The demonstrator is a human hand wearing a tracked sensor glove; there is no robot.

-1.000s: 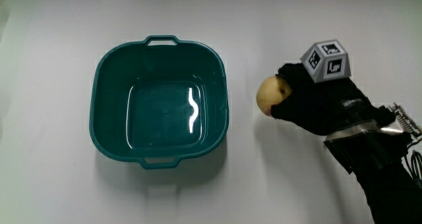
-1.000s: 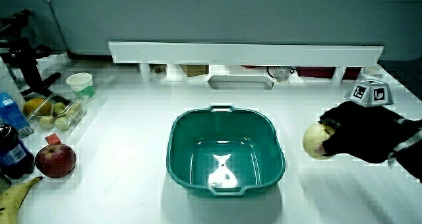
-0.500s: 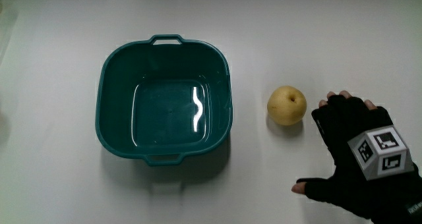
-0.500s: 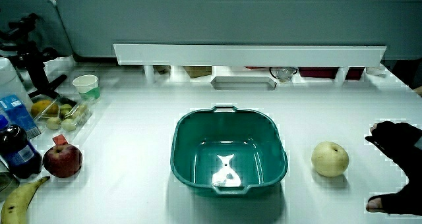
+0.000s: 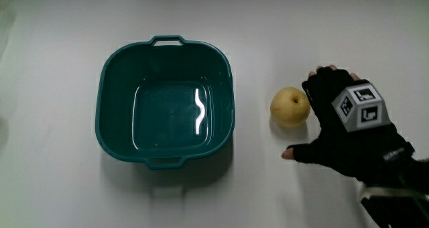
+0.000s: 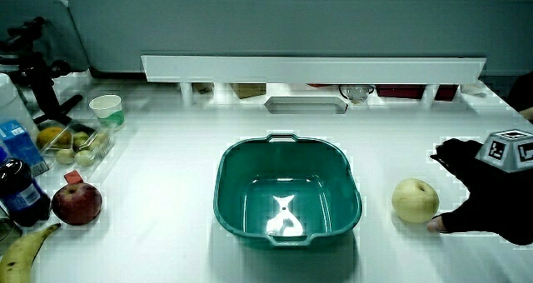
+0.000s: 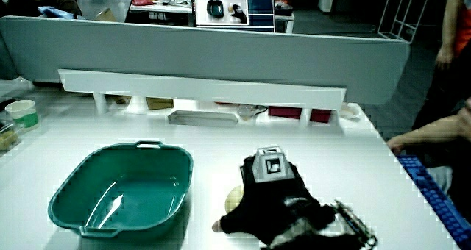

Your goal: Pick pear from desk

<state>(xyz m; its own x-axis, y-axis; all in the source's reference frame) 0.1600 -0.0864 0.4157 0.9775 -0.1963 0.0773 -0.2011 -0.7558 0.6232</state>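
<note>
The hand (image 5: 348, 137) lies just beside the pear (image 5: 289, 106) with fingers spread, holding nothing; the main view shows the thumb (image 5: 295, 153) reaching out nearer the person than the fruit. The pear sits on the table (image 5: 53, 188) between the hand and the teal basin (image 5: 166, 102). In a side view (image 7: 268, 206) the hand covers most of the pear (image 7: 232, 199). Only a side view shows the apple (image 6: 76, 204), banana (image 6: 25, 251) and paper cup (image 6: 106, 110).

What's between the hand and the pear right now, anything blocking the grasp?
Nothing visible. The hand sits right beside the pear on bare table, fingers spread. The teal basin lies beside the pear, away from the hand.
</note>
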